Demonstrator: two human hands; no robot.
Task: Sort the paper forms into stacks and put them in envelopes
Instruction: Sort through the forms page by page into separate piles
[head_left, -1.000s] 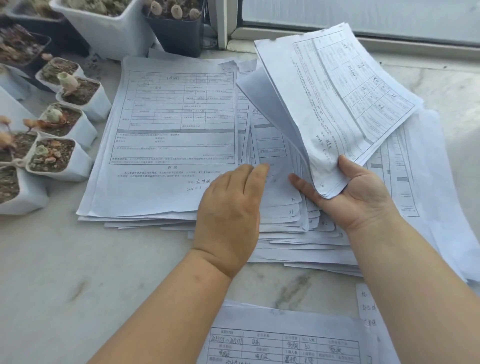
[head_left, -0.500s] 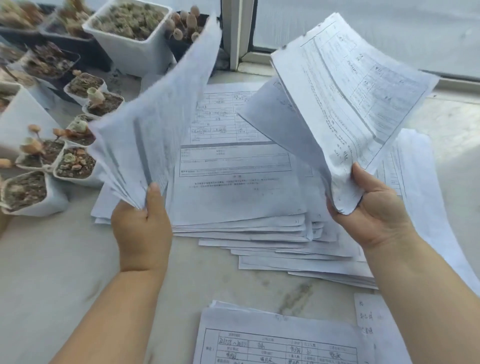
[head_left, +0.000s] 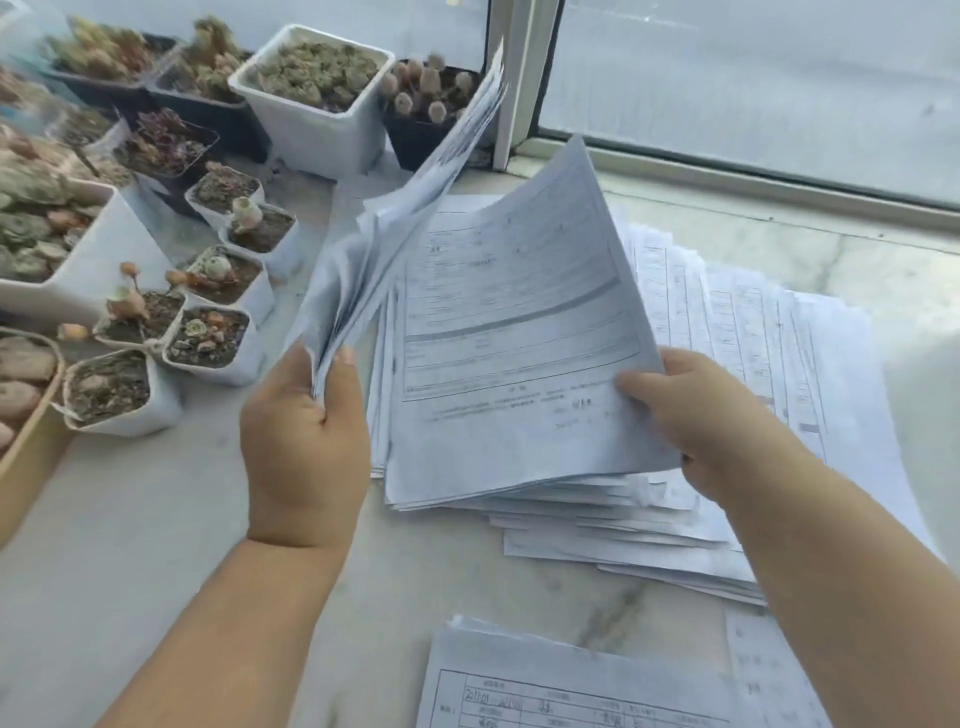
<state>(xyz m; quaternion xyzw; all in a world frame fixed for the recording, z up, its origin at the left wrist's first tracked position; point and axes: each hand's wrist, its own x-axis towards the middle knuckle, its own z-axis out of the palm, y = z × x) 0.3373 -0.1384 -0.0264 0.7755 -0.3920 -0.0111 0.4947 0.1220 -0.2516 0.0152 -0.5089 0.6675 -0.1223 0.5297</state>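
White paper forms are held in both hands above the spread pile (head_left: 727, 395): a fanned bundle (head_left: 395, 234) is gripped at its lower corner by the left hand (head_left: 304, 441), and a flatter bundle (head_left: 514, 353) is pinched by the right hand (head_left: 691, 415). Both bundles are best squared before being laid beside the pile, well away from the plant pots (head_left: 208, 343).
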